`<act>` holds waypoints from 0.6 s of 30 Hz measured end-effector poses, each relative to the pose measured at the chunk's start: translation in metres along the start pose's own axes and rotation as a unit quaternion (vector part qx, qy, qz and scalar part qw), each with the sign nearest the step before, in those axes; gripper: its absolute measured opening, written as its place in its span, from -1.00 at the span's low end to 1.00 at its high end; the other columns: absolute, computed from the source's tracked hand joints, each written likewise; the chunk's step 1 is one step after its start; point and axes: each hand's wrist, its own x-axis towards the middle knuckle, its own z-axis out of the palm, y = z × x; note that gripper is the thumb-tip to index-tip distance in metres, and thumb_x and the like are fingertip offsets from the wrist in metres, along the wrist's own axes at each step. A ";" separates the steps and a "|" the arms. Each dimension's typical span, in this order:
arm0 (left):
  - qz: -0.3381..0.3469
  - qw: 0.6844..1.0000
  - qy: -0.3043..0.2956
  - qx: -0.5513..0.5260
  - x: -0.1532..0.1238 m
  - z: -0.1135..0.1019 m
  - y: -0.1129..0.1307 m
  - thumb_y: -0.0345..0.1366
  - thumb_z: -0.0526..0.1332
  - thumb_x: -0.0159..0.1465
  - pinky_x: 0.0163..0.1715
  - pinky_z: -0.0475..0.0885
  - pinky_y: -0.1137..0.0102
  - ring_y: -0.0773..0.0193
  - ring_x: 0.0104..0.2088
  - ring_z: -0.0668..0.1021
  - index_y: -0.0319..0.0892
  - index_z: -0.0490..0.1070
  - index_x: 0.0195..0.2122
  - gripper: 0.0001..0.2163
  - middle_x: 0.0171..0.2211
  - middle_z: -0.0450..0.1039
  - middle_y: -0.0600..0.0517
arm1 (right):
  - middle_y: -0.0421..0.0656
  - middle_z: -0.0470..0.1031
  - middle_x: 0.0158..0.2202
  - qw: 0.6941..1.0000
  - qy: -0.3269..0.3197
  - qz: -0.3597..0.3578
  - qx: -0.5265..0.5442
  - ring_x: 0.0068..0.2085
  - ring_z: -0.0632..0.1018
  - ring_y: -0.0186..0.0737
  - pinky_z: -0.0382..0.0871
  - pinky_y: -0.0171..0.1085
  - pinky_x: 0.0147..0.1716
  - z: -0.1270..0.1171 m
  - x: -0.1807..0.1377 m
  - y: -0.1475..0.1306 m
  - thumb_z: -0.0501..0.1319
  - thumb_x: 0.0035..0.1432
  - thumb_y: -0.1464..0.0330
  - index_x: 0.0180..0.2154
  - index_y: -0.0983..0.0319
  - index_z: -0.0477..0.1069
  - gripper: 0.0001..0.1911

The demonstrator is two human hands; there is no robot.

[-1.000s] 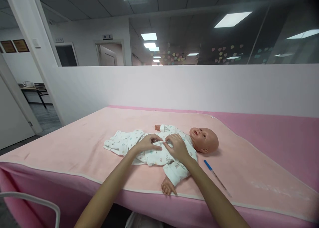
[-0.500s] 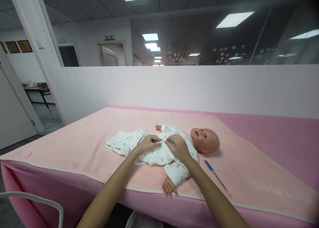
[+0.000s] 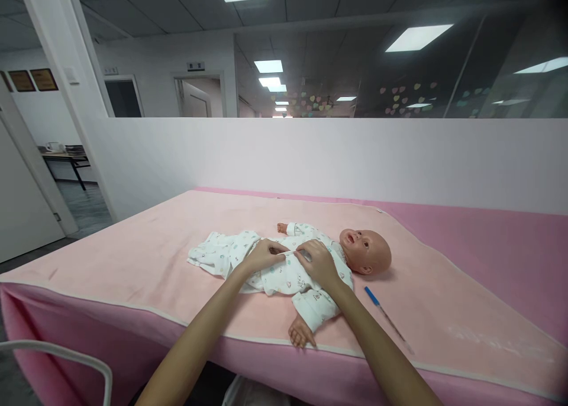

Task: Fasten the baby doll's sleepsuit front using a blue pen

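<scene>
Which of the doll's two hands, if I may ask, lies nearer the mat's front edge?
The doll hand below the person's right hand, almost at the edge; the far doll hand lies beyond the body.

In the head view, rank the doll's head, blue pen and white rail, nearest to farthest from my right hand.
1. Doll's head, just right of the right hand.
2. Blue pen, farther right and nearer you.
3. White rail, far lower left.
</scene>
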 end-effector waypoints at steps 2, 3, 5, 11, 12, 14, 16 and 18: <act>0.017 1.000 -0.001 0.014 0.001 0.000 0.000 -0.36 0.11 0.03 -0.44 0.29 0.50 0.35 -0.42 0.42 -0.20 0.48 -0.23 -0.71 -0.36 0.49 0.04 | -0.17 0.42 -0.43 1.000 0.001 -0.001 -0.002 -0.32 0.37 -0.24 0.20 -0.26 -0.28 0.000 0.000 0.000 0.10 0.08 0.37 -0.44 0.21 0.35 -0.90; 0.025 0.999 -0.001 0.022 0.002 0.000 -0.001 -0.36 0.12 0.02 -0.45 0.28 0.50 0.36 -0.44 0.40 -0.19 0.48 -0.24 -0.72 -0.37 0.49 0.04 | -0.18 0.42 -0.43 1.000 0.001 -0.001 -0.003 -0.32 0.37 -0.24 0.20 -0.26 -0.28 0.000 0.000 0.000 0.10 0.07 0.37 -0.44 0.21 0.35 -0.90; 0.035 0.999 0.000 0.035 0.002 0.000 -0.002 -0.37 0.12 0.01 -0.46 0.27 0.51 0.38 -0.46 0.39 -0.18 0.48 -0.24 -0.72 -0.37 0.47 0.04 | -0.18 0.42 -0.43 1.000 0.000 0.000 -0.005 -0.32 0.37 -0.25 0.20 -0.26 -0.27 0.000 0.000 0.000 0.10 0.08 0.37 -0.44 0.21 0.35 -0.90; 0.033 0.998 0.002 0.050 0.002 0.001 -0.003 -0.35 0.13 0.01 -0.46 0.28 0.51 0.36 -0.44 0.40 -0.20 0.48 -0.26 -0.74 -0.37 0.46 0.03 | -0.17 0.42 -0.43 1.000 0.001 -0.001 -0.004 -0.32 0.37 -0.24 0.20 -0.25 -0.28 0.000 0.000 0.000 0.09 0.08 0.37 -0.44 0.22 0.35 -0.90; 0.034 0.998 0.006 0.055 0.002 0.002 -0.003 -0.35 0.12 0.01 -0.46 0.27 0.51 0.36 -0.44 0.40 -0.21 0.48 -0.27 -0.74 -0.38 0.46 0.03 | -0.16 0.42 -0.43 1.000 0.002 -0.002 -0.004 -0.32 0.38 -0.23 0.20 -0.25 -0.28 0.000 0.000 0.000 0.09 0.08 0.36 -0.44 0.22 0.35 -0.89; 0.038 0.997 0.015 0.071 0.002 0.004 -0.002 -0.36 0.11 0.01 -0.47 0.26 0.51 0.37 -0.46 0.39 -0.21 0.49 -0.30 -0.75 -0.41 0.46 0.04 | -0.16 0.42 -0.43 1.000 0.001 -0.001 -0.004 -0.32 0.38 -0.22 0.20 -0.25 -0.28 0.000 0.000 0.000 0.09 0.08 0.36 -0.44 0.22 0.35 -0.89; 0.050 0.994 0.027 0.093 0.002 0.005 -0.001 -0.37 0.11 0.01 -0.48 0.24 0.51 0.38 -0.48 0.38 -0.21 0.50 -0.32 -0.76 -0.43 0.45 0.05 | -0.16 0.42 -0.42 1.000 0.000 0.001 -0.003 -0.32 0.38 -0.23 0.20 -0.25 -0.28 0.000 0.000 0.001 0.09 0.08 0.36 -0.44 0.21 0.35 -0.89; 0.064 0.990 0.039 0.116 0.002 0.007 0.000 -0.38 0.10 0.00 -0.48 0.23 0.51 0.38 -0.48 0.37 -0.22 0.50 -0.36 -0.77 -0.44 0.44 0.06 | -0.16 0.42 -0.42 1.000 0.000 0.003 -0.001 -0.32 0.38 -0.23 0.21 -0.25 -0.28 0.001 0.000 0.001 0.09 0.08 0.36 -0.44 0.21 0.35 -0.89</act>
